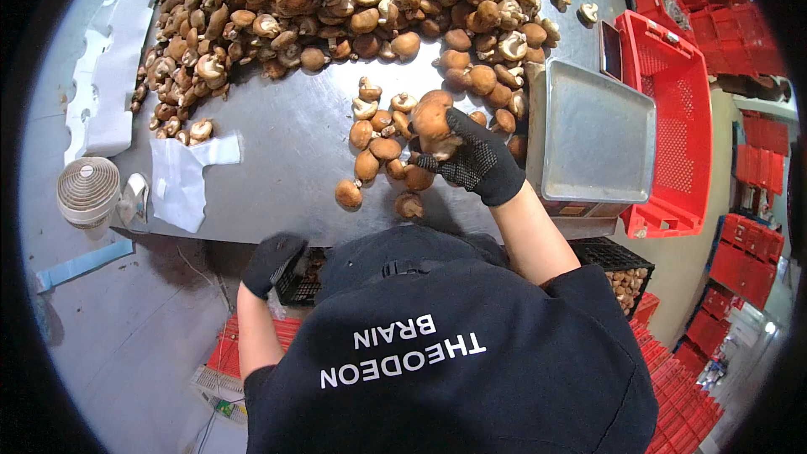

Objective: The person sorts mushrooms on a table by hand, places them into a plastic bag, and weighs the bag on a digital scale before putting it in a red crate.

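My right hand (476, 154), in a black dotted glove, holds a large brown mushroom (432, 115) above a loose group of smaller mushrooms (385, 149) on the metal table (277, 132). My left hand (275, 261), also in a black glove, is at the table's near edge, over a black plastic crate (296, 287) that is partly below the tabletop. Its fingers are partly hidden, and whether it holds anything does not show. A big heap of shiitake-like mushrooms (302, 0) covers the far part of the table.
A metal tray (599, 132) rests on a box at the right, beside a red plastic crate (681, 139) and a phone-like device (610, 50). At the left are white foam sheets (113, 69), a white cut sheet (179, 183) and a small fan (88, 189). A black crate of mushrooms (624, 287) stands below right.
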The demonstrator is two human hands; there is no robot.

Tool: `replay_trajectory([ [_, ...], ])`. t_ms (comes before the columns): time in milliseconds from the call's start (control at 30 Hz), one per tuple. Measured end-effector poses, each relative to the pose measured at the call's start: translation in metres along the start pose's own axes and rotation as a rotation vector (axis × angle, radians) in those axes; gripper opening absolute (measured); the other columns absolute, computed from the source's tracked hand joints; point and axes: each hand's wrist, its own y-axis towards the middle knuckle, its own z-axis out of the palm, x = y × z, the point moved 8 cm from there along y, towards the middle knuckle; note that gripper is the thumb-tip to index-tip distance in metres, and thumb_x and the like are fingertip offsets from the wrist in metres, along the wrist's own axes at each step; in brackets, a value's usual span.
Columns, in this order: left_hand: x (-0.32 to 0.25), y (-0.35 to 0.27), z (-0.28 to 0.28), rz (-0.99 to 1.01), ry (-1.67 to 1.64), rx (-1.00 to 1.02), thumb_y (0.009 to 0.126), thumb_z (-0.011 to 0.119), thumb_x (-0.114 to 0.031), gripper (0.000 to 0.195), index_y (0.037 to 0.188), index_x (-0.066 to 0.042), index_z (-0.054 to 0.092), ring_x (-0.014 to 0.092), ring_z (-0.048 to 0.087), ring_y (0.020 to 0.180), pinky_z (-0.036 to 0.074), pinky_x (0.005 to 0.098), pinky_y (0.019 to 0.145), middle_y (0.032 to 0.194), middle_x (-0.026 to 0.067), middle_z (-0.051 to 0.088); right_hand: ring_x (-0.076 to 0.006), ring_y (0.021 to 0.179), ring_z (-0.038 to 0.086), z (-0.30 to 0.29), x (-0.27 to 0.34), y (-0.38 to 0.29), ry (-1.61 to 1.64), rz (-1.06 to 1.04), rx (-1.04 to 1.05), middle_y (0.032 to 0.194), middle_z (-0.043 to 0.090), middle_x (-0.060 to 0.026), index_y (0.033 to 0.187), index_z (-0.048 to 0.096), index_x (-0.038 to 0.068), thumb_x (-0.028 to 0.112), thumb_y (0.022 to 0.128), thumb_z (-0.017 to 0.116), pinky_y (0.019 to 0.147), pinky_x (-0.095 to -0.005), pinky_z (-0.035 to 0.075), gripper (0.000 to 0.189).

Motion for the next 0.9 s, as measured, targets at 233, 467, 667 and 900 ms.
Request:
replay_trajectory([
  [233, -0.202, 0.134, 0.028, 0.057, -0.718, -0.092, 0.085, 0.059, -0.022, 0.044, 0.123, -0.002, 0.048, 0.017, 0.051, 0.104, 0.042, 0.029, 0.088, 0.115, 0.01, 0.053, -0.0233, 0.119, 0.045, 0.037, 0.067, -0.031, -0.253, -0.31, 0.018, 0.127, 0.044, -0.0147, 0.134, 0.029, 0.003, 0.002, 0.071, 0.065, 0.099, -0.0335, 0.036, 0.073],
  [467, -0.203, 0.159, 0.04, 0.043, -0.72, -0.054, 0.081, 0.063, -0.017, 0.044, 0.121, -0.003, 0.049, 0.016, 0.056, 0.091, 0.048, 0.0269, 0.076, 0.11, 0.0098, 0.055, -0.0249, 0.116, 0.048, -0.013, 0.067, -0.045, -0.246, -0.411, -0.236, 0.126, 0.049, -0.0159, 0.132, 0.034, 0.004, -0.005, 0.069, 0.061, 0.096, -0.0341, 0.039, 0.069],
  [667, -0.168, 0.184, 0.052, -0.038, -0.43, -0.061, 0.079, 0.064, -0.02, 0.041, 0.115, -0.005, 0.054, 0.019, 0.058, 0.093, 0.046, 0.0292, 0.079, 0.106, 0.012, 0.059, -0.0323, 0.104, 0.052, -0.033, 0.002, -0.03, -0.841, -0.448, -0.394, 0.113, 0.054, -0.015, 0.111, 0.054, 0.007, 0.009, 0.071, 0.064, 0.088, -0.0395, 0.042, 0.042],
  [900, -0.178, 0.21, 0.027, 0.222, 0.377, -0.309, 0.079, 0.061, -0.024, 0.028, 0.101, -0.006, 0.059, 0.03, 0.057, 0.089, 0.046, 0.0383, 0.076, 0.093, 0.0135, 0.058, -0.0326, 0.095, 0.056, -0.042, 0.026, -0.014, -0.692, -0.291, -0.277, 0.102, 0.058, -0.0149, 0.105, 0.056, 0.004, 0.013, 0.069, 0.066, 0.082, -0.0396, 0.044, 0.038],
])
